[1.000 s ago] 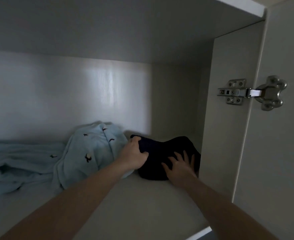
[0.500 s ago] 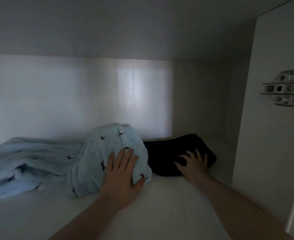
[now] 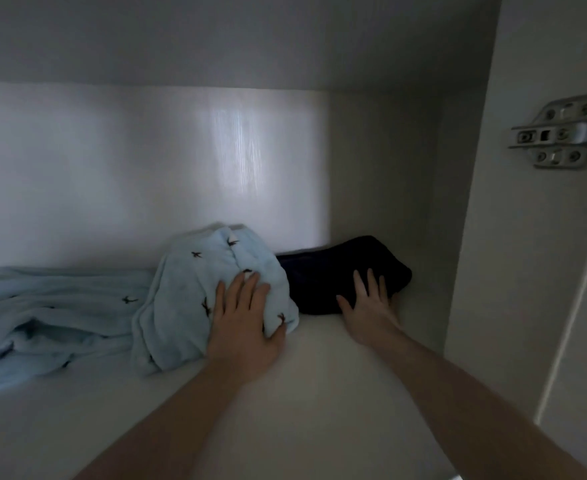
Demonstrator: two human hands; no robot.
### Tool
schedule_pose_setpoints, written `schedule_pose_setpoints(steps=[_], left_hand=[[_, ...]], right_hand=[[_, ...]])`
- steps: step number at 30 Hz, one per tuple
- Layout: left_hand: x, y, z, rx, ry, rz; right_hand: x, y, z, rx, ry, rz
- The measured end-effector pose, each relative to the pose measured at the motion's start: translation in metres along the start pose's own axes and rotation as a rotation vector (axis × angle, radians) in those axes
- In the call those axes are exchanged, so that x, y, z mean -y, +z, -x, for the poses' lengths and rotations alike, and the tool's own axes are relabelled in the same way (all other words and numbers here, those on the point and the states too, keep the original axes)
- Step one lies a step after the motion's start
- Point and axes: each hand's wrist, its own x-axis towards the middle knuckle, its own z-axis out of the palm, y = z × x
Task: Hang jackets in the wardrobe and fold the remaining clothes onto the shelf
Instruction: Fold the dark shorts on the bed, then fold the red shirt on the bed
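A light blue garment [image 3: 188, 292] with small dark bird marks lies bundled on the white wardrobe shelf [image 3: 319, 393]. My left hand [image 3: 243, 323] presses flat on its right side, fingers straight. Just right of it sits a folded dark navy garment [image 3: 326, 275], touching the blue one. My right hand [image 3: 368, 306] rests on the navy garment's front right part with fingers spread. More light blue fabric [image 3: 43, 317] spreads loosely toward the left edge.
The shelf sits in a dim compartment with a white back wall [image 3: 146, 174] and a low top panel. The right side panel [image 3: 513, 237] stands close to the navy garment and carries a metal hinge plate [image 3: 562, 133]. Bare shelf surface lies in front of the clothes.
My left hand left the navy garment and now presses flat on the light blue one. My right hand stayed on the navy garment. The camera shifted left and closer.
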Motion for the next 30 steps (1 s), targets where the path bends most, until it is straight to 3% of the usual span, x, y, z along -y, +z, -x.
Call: schedule_pose_setpoints(steps=[9, 14, 21, 30], left_hand=[[-0.004, -0.014, 0.011, 0.090, 0.041, -0.009], [-0.037, -0.056, 0.052, 0.226, 0.210, 0.120], [-0.116, -0.148, 0.112, 0.325, 0.478, 0.515], [-0.258, -0.263, 0.253, 0.391, 0.822, 0.936]], right_hand=[[0.008, -0.032, 0.107, 0.164, 0.047, 0.114], [0.015, -0.065, 0.190, 0.182, 0.042, -0.003], [-0.006, -0.132, 0.353, -0.068, 0.026, -0.313], [-0.085, -0.241, 0.633, -0.401, 0.343, -0.348]])
